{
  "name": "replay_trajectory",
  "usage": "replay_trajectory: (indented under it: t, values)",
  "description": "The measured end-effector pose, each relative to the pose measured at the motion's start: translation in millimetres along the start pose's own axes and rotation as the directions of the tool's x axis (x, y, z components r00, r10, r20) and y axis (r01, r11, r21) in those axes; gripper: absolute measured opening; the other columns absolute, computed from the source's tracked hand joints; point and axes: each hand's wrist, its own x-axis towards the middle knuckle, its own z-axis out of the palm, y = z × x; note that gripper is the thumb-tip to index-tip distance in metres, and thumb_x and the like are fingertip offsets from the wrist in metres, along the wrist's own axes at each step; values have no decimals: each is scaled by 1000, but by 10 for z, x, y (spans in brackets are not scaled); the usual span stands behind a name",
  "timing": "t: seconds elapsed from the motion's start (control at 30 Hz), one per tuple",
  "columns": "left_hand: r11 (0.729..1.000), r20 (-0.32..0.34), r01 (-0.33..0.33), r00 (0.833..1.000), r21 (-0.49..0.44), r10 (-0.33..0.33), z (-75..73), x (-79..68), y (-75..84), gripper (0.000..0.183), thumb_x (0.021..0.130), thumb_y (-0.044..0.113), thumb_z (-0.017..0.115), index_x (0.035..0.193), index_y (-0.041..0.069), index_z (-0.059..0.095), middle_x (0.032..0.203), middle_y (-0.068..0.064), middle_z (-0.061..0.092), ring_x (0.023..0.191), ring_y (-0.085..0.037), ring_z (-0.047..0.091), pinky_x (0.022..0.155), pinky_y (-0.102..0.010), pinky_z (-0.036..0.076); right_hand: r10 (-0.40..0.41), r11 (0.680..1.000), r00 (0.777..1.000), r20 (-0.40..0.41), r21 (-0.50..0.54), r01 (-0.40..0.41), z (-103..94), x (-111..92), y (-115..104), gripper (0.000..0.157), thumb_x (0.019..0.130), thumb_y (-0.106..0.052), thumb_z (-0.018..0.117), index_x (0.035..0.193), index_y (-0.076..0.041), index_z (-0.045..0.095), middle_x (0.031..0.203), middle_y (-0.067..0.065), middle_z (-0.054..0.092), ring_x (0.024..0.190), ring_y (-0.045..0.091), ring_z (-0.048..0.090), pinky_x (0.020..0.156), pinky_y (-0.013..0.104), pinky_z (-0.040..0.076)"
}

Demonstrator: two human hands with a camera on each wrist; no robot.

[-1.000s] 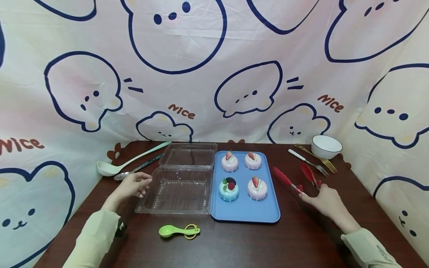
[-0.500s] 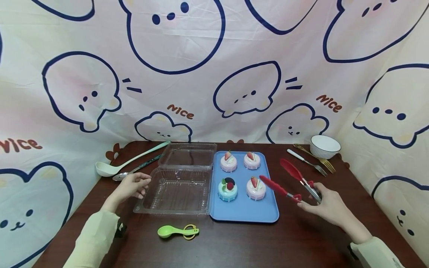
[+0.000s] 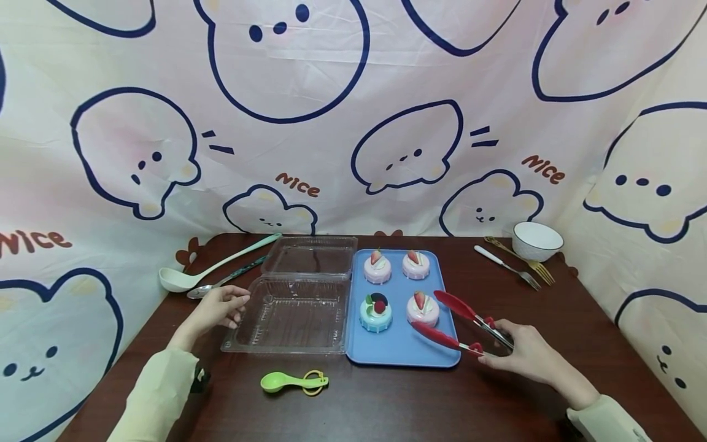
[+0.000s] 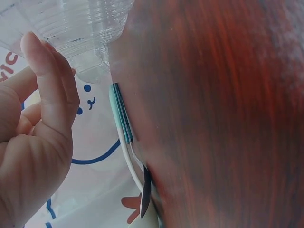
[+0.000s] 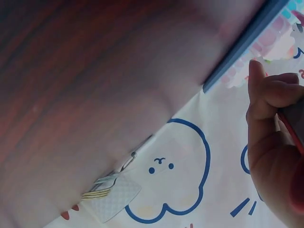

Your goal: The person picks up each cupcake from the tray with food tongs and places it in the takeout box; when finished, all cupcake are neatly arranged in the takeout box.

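Note:
My right hand [image 3: 530, 355] holds a pair of red-tipped tongs [image 3: 439, 336], their arms spread. The tips reach over the blue tray [image 3: 386, 355], one on each side of the front right pink cake [image 3: 422, 312] with a strawberry slice. Two more pink cakes, one at the back left [image 3: 377, 270] and one at the back right [image 3: 415, 267], share the tray with a blue cake [image 3: 375, 319] topped with a berry. My left hand [image 3: 217, 308], fingers loosely bent, is right at the left rim of an opened clear plastic container [image 3: 284, 351]; the left wrist view shows nothing gripped.
A ladle [image 3: 179, 279] and a metal spoon [image 3: 201, 290] lie at the back left. Green measuring spoons [image 3: 282, 381] lie at the front. At the back right are a white bowl [image 3: 537, 244], a white-handled fork [image 3: 510, 268] and a gold fork [image 3: 538, 269].
My right hand has lifted the tongs off the table and carried them left, over the tray to the front right pink cake. The left hand stays in place.

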Motion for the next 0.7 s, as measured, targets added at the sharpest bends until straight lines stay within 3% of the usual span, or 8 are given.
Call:
replay_trajectory:
  t: [0.33,0.7]
  values:
    - [1000,1,-3,1000,7,3,-3,-2,-6,44,95,22,48,124,-11,40,80,-12,54,59,-15,54,54,-34,53,31,999,998,49,8,-31,20,31,-27,59,67,-49,75,101,-4,60,60,-9,49,54,4,44,45,21,38]
    - [1000,0,-9,1000,9,9,-3,-8,3,44,95,21,48,124,-11,40,80,-13,54,58,-15,54,54,-34,53,12,1000,998,56,5,-13,18,26,-34,57,69,-50,73,101,-4,60,59,-10,48,52,3,42,43,21,37]
